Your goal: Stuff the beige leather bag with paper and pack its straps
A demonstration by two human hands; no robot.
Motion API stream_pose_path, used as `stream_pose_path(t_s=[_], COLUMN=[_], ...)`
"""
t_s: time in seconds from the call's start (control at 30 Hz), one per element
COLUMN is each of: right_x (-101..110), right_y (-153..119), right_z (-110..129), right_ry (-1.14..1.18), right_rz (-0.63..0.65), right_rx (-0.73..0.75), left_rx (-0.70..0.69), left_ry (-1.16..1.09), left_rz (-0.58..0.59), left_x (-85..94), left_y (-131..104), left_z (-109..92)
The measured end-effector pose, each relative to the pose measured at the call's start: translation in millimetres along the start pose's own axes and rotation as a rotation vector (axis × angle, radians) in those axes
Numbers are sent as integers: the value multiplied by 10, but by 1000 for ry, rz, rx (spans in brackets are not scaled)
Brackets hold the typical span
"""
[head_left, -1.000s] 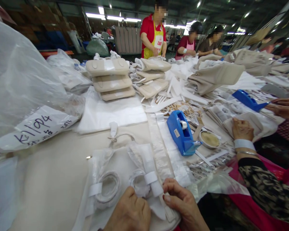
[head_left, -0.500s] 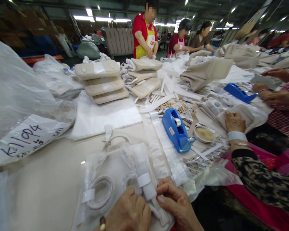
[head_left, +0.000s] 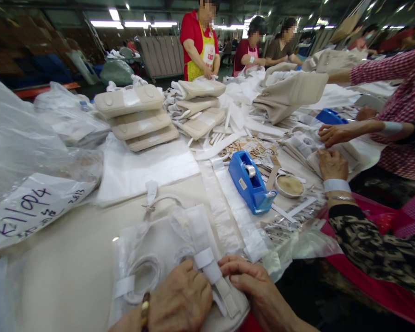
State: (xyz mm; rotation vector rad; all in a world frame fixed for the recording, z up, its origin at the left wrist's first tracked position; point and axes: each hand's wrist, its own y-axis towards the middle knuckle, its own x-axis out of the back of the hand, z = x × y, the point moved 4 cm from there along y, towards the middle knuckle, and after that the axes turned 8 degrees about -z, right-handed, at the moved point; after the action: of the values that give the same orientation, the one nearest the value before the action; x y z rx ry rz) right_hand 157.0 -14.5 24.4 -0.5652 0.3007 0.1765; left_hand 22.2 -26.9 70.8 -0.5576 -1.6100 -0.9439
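We have a beige bag (head_left: 163, 230) lying at the near edge of the table (head_left: 72, 258); our left hand (head_left: 181, 295) rests on it with fingers curled, any grip hidden from us; our right hand (head_left: 251, 286) bends its fingers at the white-wrapped strap (head_left: 209, 265), though we cannot tell whether they pinch it; a blue tape dispenser (head_left: 246, 184) stands farther from that edge

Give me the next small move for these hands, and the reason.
Probably have the right hand smooth the strap end flat against the bag, with the left hand steadying it. The strap end sticks out on the near side of the white band, and the right hand's fingertips are close beside that band.
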Motion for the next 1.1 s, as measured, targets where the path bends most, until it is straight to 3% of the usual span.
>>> stream_pose_path(t_s=[0.23, 0.47, 0.67, 0.87, 0.97, 1.1], right_x=[-106, -167, -119, -105, -116, -97], right_y=[-24, 24, 210, 160, 111, 100], right_z=[128, 175, 99, 130, 175, 197], right_ry=[-8, 17, -242, -473, -533, -625], right_rz=[121, 259, 204, 183, 207, 192], right_rx=[-39, -60, 137, 421, 479, 584], left_rx=[-25, 103, 141, 271, 190, 154], left_ry=[69, 53, 42, -111, -98, -213], left_rz=[-115, -223, -260, -139, -110, 294], left_x=[20, 56, 11, 325, 468, 307], left_y=[11, 91, 100, 152, 264, 383], left_z=[-18, 54, 101, 161, 204, 246])
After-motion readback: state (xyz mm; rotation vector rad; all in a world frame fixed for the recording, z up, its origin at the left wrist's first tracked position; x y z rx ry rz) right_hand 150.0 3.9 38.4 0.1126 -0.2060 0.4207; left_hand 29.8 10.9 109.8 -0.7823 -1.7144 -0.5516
